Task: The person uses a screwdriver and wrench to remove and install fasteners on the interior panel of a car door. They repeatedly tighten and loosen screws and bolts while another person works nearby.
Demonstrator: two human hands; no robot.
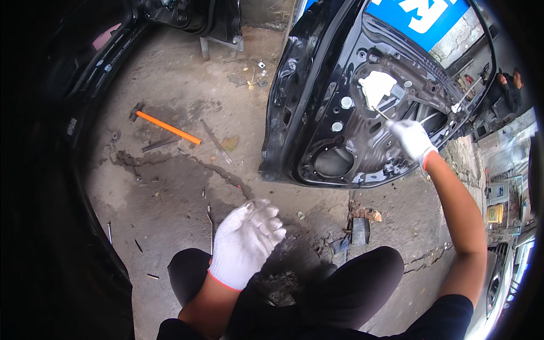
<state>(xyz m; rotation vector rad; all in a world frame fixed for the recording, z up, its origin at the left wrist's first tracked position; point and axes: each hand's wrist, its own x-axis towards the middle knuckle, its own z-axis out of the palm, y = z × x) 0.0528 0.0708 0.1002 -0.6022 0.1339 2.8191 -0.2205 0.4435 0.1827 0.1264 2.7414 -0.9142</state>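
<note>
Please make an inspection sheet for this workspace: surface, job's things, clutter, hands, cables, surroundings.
Surface: rough, stained concrete floor with cracks.
Job's things: black car door standing on its lower edge, inner side toward the person; a white patch on its panel; a thin tool points at it.
Clutter: hammer with orange handle, metal strips, small bolts and scraps on the floor.
Hands: right hand, white glove, holds the thin tool at the door; left hand, white glove, loosely curled, holds nothing, above the knee.
Cables: nothing seen.
Surroundings: another black body part at the top; a second person at the far right.
</note>
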